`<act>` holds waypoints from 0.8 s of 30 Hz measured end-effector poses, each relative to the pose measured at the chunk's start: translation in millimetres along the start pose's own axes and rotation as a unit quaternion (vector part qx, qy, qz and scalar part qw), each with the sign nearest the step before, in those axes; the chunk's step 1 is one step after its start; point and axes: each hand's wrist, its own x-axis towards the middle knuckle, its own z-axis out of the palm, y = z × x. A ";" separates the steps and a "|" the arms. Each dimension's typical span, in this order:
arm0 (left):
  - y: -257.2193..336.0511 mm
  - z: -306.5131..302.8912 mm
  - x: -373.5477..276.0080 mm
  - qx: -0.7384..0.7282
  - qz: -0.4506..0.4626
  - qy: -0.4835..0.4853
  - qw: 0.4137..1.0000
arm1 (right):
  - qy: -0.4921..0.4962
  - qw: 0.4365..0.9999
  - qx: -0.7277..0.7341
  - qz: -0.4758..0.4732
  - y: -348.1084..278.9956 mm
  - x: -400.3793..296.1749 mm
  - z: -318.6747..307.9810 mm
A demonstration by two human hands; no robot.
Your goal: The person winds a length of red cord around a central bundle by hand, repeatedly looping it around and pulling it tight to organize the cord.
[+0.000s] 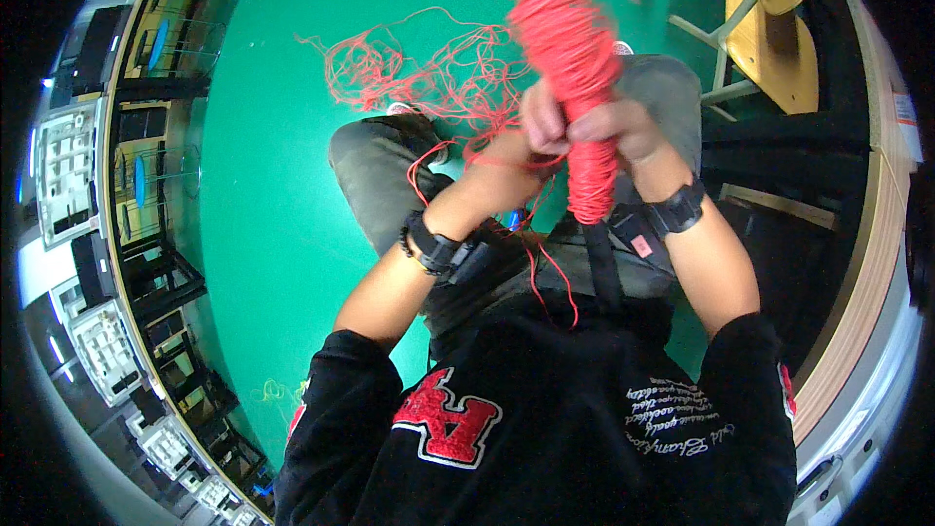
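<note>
A thick bundle of wound red cord (562, 36) stands out in front of me, its upper end blurred. My left hand (544, 120) presses against the left side of the bundle, fingers curled. From the other side my right hand (613, 128) wraps round its lower middle. Loose red cord (467, 73) lies tangled on the green floor beyond my knees and runs up to my left wrist. Several strands hang over my lap, near a small blue object (516, 219). Below the bundle, a black strap (600, 263) reaches towards my waist.
A wooden chair (767, 51) with metal legs stands at the upper right. Along the right runs a wood-edged bench (862, 307). Workbenches with equipment (69, 168) and blue-topped stools (140, 181) line the left. Thin yellowish cord (277, 391) lies on the floor at the lower left.
</note>
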 end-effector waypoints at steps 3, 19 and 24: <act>3.1 -26.0 -3.7 -0.173 -0.115 0.049 0.977 | 0.070 0.986 0.099 -0.112 -9.5 -10.1 -4.7; -4.8 -40.6 -15.6 -0.195 -0.121 0.175 0.957 | 0.196 0.961 0.071 -0.180 -19.1 -28.0 -1.2; -9.9 -26.3 -5.5 -0.198 -0.170 0.066 0.963 | 0.192 0.959 0.126 -0.168 -15.0 -26.2 3.5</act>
